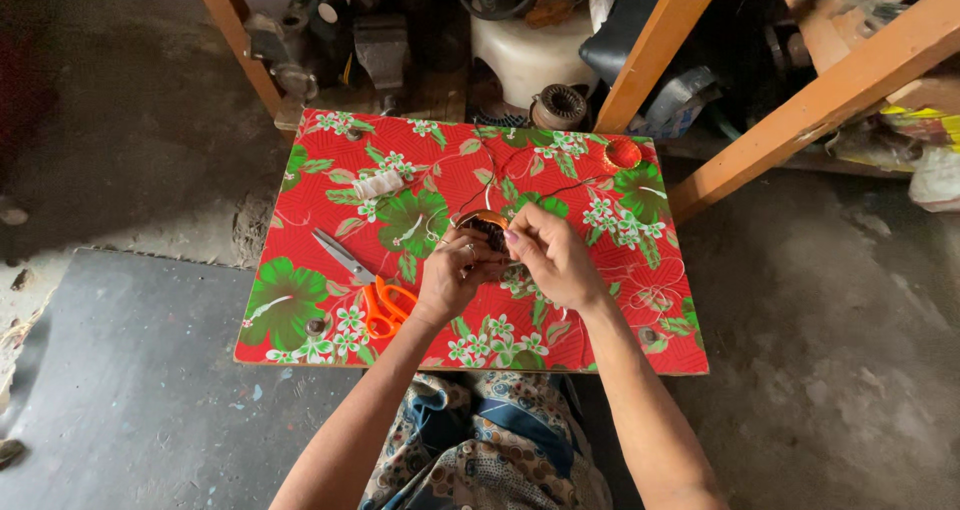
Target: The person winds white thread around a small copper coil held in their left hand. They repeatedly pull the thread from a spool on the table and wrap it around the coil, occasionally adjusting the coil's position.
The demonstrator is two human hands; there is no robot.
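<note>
Both hands, left hand and right hand, pinch a small coil above the table.

A cluttered workshop: bare concrete floor, orange wooden beams, a metal vise, machine parts piled behind.

A low table covered in red floral oilcloth fills the middle of the frame. Grey concrete floor lies all around, with a darker mat at lower left. Orange wooden beams slant across the upper right (dim clutter sits behind them).
</note>
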